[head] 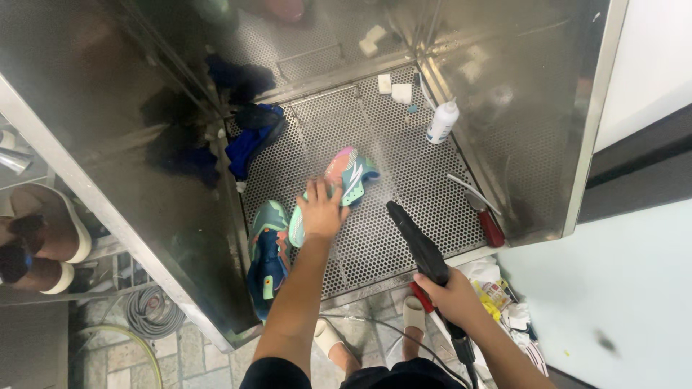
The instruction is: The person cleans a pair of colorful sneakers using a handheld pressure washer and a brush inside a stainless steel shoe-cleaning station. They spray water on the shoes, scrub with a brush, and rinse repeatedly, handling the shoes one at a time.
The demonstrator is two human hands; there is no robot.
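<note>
Nearest to me, my right hand is closed around the grip of a black spray gun, its hose trailing down past my feet, the nozzle aimed up and left toward the shoes. My left hand lies flat, fingers spread, pressing on a teal and pink sneaker that rests on its side on the perforated metal surface of the steel wash cabinet. I judge the step in hand to be steadying this shoe for spraying; the next move calls for a firm hold while the nozzle is brought closer, with my fingers kept out of the jet. Just left of it lies the matching sneaker, touching the cabinet wall. Farther in sit a dark blue cloth, a red-handled brush, a white bottle and small white blocks by the back wall.
</note>
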